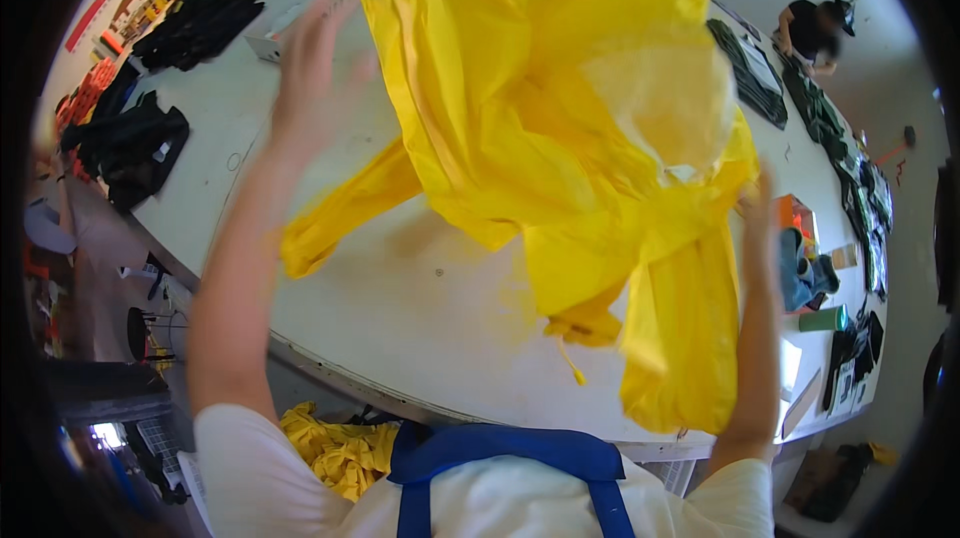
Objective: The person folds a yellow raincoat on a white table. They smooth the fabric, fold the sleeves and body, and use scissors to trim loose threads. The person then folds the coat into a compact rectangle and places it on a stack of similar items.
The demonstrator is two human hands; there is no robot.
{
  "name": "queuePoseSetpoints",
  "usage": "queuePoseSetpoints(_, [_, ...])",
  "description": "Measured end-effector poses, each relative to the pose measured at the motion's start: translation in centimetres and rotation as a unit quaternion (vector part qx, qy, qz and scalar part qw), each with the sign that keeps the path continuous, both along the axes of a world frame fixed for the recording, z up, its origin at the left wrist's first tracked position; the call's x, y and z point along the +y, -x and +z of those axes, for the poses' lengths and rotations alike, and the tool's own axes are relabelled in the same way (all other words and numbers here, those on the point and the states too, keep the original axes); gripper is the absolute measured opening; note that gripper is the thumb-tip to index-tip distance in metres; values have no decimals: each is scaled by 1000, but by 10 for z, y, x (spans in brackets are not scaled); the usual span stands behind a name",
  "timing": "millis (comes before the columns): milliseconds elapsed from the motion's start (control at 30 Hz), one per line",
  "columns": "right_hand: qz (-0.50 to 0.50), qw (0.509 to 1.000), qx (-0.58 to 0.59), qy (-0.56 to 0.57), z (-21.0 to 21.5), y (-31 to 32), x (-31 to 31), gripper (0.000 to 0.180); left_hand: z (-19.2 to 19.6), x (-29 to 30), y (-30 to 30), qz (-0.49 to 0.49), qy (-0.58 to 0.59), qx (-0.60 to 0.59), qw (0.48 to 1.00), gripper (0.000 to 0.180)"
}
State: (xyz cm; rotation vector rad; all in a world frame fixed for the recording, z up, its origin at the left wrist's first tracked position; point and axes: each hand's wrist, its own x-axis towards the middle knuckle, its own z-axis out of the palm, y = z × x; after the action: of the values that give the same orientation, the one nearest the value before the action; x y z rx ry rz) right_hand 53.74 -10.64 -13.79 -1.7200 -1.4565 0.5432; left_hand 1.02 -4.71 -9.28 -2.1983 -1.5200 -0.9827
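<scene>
A yellow raincoat [480, 88], thin and crumpled, billows in the air above the white table [400, 328]. One sleeve [350, 208] sticks out to the left, another hangs at the lower right, and a short cord with a toggle [577, 374] dangles from it. My left hand [312, 63] is raised beside the coat's left edge, fingers stretched and blurred by motion, with nothing visible in it. At the coat's right edge, my right hand [752, 193] is closed on bunched fabric, its fingers mostly hidden by the cloth.
Dark garments [215, 8] lie in piles at the far left, and more folded ones [750, 73] along the right. A green cylinder [823, 320] and an orange box [797, 218] stand at the right edge. Yellow cloth [340, 450] lies below the near edge. Another person [812, 33] works at far right.
</scene>
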Motion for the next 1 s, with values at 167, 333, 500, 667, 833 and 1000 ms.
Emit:
queuePoseSetpoints(167, [-71,966,-172,181,-188,-7,-111,90,-222,-154,-59,25,456,8,889,89])
queuePoseSetpoints(333, [-113,922,-272,253,-193,34,-153,99,-267,-133,-31,118,544,125,822,76])
queuePoseSetpoints(500, [-91,898,-332,274,-146,48,-187,98,-255,-107,-58,41,475,-108,872,74])
queuePoseSetpoints(667, [-182,911,-210,304,-181,-9,-239,80,-235,-153,-214,-162,446,-249,844,63])
queuePoseSetpoints(833, [-134,971,14,195,-130,-11,-225,40,-254,-92,-196,-140,327,-242,903,49])
queuePoseSetpoints(1000, [-147,870,466,69,-20,15,-244,35,-172,-67,-33,-33,202,-139,969,30])
